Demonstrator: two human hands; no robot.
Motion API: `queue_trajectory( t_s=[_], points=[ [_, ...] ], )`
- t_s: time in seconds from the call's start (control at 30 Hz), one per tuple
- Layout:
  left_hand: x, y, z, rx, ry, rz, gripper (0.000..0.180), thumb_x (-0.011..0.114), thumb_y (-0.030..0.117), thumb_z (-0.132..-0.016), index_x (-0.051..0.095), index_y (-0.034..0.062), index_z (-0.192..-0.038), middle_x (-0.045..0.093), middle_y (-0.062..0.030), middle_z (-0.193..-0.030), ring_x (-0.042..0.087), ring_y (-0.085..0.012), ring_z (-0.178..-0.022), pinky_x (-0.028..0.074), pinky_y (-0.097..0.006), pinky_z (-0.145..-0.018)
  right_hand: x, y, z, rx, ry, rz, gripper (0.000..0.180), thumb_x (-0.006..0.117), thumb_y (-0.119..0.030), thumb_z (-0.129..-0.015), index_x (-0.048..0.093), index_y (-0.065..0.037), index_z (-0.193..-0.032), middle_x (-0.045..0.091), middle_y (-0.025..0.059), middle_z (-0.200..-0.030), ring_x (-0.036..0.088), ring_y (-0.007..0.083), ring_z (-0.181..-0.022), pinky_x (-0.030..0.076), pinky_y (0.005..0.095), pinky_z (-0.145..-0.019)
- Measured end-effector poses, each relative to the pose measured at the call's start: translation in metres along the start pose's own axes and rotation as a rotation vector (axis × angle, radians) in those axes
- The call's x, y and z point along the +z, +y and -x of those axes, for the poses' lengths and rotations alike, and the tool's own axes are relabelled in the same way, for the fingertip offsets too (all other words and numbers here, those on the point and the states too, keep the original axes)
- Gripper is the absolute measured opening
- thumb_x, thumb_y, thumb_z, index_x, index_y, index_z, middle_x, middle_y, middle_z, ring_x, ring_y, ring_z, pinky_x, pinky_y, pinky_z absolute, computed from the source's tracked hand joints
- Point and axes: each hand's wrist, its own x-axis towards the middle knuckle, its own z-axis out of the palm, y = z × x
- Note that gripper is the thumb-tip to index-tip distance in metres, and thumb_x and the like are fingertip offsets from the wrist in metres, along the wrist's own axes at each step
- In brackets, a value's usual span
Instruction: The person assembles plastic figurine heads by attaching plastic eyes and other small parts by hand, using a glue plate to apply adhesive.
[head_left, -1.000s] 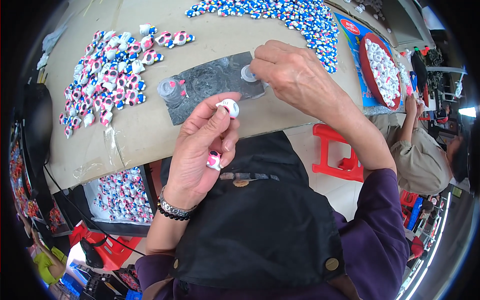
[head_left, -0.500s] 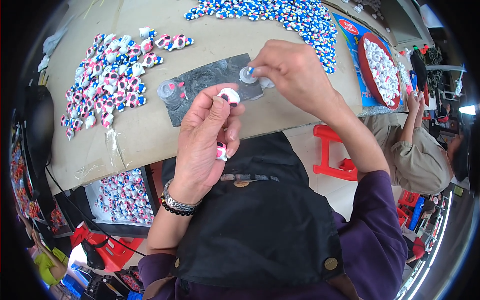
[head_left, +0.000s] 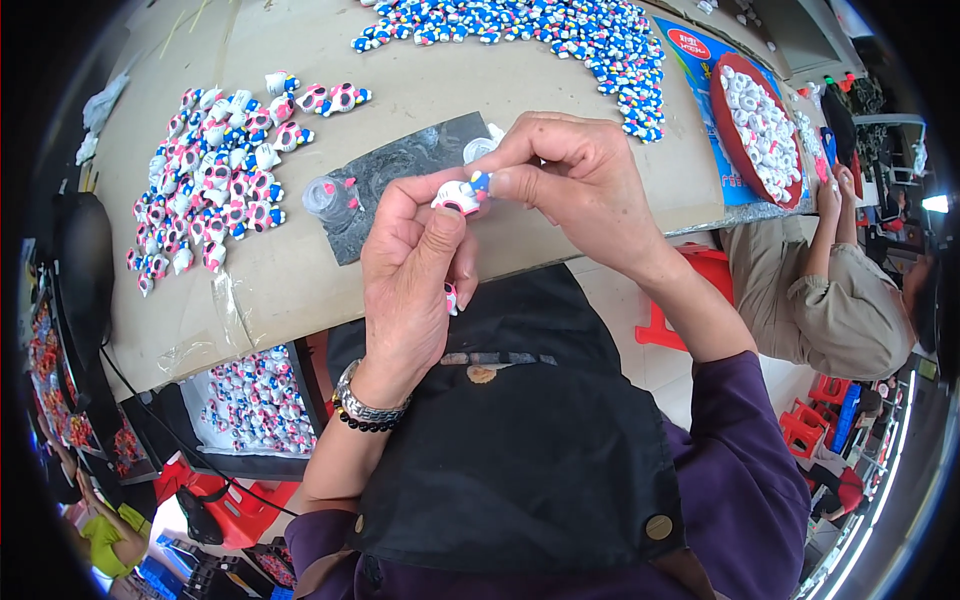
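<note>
My left hand (head_left: pixel 405 265) is closed around a white figurine head (head_left: pixel 455 196) with pink-rimmed dark glasses. A second, similar head (head_left: pixel 451 297) is tucked under its lower fingers, mostly hidden. Between thumb and forefinger, my right hand (head_left: pixel 590 185) pinches a small blue figurine body (head_left: pixel 480 183), which touches the edge of the upper head. Just beyond both hands lies a dark grey slab (head_left: pixel 395 165). On it, a small clear cup (head_left: pixel 320 195) sits at the left end, near tiny pink pieces (head_left: pixel 351 192), and another shallow cup (head_left: pixel 478 150) is at the right end.
Joined figurines (head_left: pixel 215 175) lie heaped on the left of the table. Many blue bodies (head_left: pixel 540 30) spread along the far side. A red bowl (head_left: pixel 722 110) of white heads stands at the right. Below the table edge is a tray of figurines (head_left: pixel 255 400). A co-worker (head_left: pixel 800 290) sits at right.
My right hand has come from the right-hand cup toward my left hand, bringing the blue body against the held head. My left hand keeps its hold on both heads.
</note>
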Motion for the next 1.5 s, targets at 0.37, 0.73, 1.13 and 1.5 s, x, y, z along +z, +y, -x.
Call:
queue_trajectory(
  t_s=[0.37, 0.73, 1.13, 1.5],
  points=[
    [-0.006, 0.004, 0.005, 0.235, 0.011, -0.54, 0.018, 0.059, 0.012, -0.096, 0.052, -0.0017, -0.105, 0.058, -0.0019, -0.083, 0.049, -0.0036, -0.069, 0.041, -0.019, -0.058, 0.011, 0.001, 0.011, -0.213, 0.023, 0.183, 0.01, 0.07, 0.002, -0.078, 0.07, 0.002, -0.088, 0.065, 0.0084, -0.077, 0.063, 0.0166, -0.068, 0.048, 0.0269, -0.06],
    [-0.03, 0.059, 0.003, 0.313, 0.19, -0.949, 0.017, 0.062, 0.008, -0.093, 0.058, -0.0026, -0.106, 0.063, -0.0018, -0.082, 0.056, -0.005, -0.074, 0.045, -0.02, -0.065, -0.022, 0.005, -0.037, -0.207, -0.009, 0.43, 0.022, 0.062, -0.003, -0.084, 0.068, -0.002, -0.106, 0.066, 0.009, -0.081, 0.064, 0.0212, -0.072, 0.051, 0.0311, -0.064],
    [-0.102, 0.085, 0.039, 0.191, 0.356, -1.197, 0.013, 0.062, 0.01, -0.091, 0.062, 0.0002, -0.1, 0.058, -0.0026, -0.066, 0.046, -0.0064, -0.059, 0.038, -0.025, -0.053, -0.081, 0.081, -0.083, -0.279, 0.076, 1.235, 0.022, 0.061, 0.002, -0.078, 0.067, -0.004, -0.098, 0.061, 0.0151, -0.089, 0.061, 0.0337, -0.09, 0.049, 0.0427, -0.076],
    [-0.124, 0.079, 0.013, 0.391, 0.569, -1.337, 0.019, 0.068, 0.013, -0.087, 0.062, -0.0014, -0.098, 0.063, -0.0076, -0.067, 0.053, -0.0093, -0.057, 0.042, -0.026, -0.054, -0.058, 0.073, -0.06, -0.289, 0.109, 1.101, 0.009, 0.06, 0.006, -0.078, 0.059, 0.001, -0.085, 0.06, 0.0168, -0.085, 0.06, 0.0347, -0.08, 0.047, 0.0423, -0.07]
  ],
)
